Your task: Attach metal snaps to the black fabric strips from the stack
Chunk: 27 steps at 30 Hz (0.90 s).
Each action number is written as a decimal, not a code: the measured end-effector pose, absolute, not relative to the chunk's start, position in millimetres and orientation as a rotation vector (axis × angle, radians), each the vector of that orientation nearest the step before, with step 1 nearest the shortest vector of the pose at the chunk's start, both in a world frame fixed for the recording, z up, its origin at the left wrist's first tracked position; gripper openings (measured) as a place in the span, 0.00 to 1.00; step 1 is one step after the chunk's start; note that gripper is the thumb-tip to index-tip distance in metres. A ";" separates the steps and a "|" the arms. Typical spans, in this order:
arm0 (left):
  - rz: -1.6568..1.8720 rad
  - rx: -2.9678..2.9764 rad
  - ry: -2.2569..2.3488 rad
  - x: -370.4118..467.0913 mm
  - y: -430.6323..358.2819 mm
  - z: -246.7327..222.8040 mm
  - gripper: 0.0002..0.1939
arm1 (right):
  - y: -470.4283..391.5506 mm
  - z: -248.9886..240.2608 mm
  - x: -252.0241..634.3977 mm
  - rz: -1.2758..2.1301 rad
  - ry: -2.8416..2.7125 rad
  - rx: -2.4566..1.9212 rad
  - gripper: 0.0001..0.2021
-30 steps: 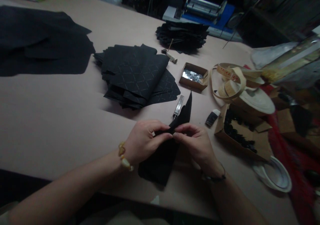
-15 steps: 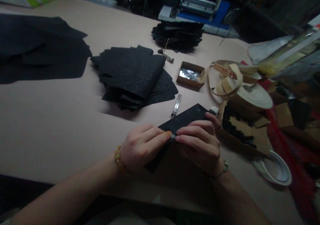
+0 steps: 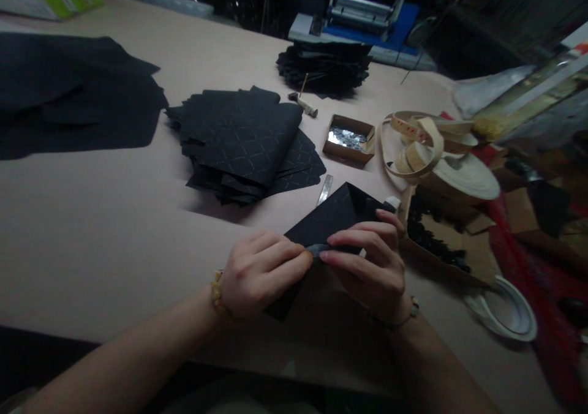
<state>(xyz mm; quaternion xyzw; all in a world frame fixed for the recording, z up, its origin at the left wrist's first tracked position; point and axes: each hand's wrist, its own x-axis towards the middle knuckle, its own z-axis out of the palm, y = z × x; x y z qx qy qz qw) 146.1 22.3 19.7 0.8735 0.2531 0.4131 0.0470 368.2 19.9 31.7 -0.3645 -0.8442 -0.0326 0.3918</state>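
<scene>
A folded black fabric piece (image 3: 337, 212) sits at the table's front, its upper corner pointing away from me. My left hand (image 3: 269, 270) pinches its left part, thumb and forefinger pressed together at a fold. Facing it, my right hand (image 3: 372, 261) grips the right part with thumb and fingers. Between the two sets of fingertips shows a small greyish strip or patch (image 3: 316, 250), too blurred to name. Just beyond the piece lies a flat metal strip (image 3: 325, 190), its near end covered by the fabric. The undersides of both hands are hidden.
A patterned black fabric stack (image 3: 243, 138) lies ahead, another stack (image 3: 321, 65) behind it. To the right are a small box of shiny metal pieces (image 3: 349, 138), a tape roll (image 3: 468, 178), a cardboard box with black parts (image 3: 436, 236) and a white ring roll (image 3: 509, 313).
The black fabric piece has shifted and turned a little, its upper corner now further left, covering more of the metal strip. More of the greyish patch shows between my fingertips.
</scene>
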 end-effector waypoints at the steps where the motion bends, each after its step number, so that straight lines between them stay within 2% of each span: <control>1: 1.273 2.672 0.771 146.2 22.4 19.5 0.09 | 19.6 31.4 368.5 -0.088 -2.139 -0.921 0.11; 10: 1.296 2.665 0.998 153.4 26.9 10.9 0.10 | 21.3 29.5 366.6 -0.034 -2.106 -0.880 0.08; 20: 1.396 2.805 0.854 151.6 23.4 12.5 0.09 | 22.4 31.3 364.8 0.042 -2.123 -0.794 0.06; 27: 1.372 2.687 0.759 147.7 28.1 11.1 0.08 | 20.2 35.7 368.8 0.021 -2.198 -0.748 0.10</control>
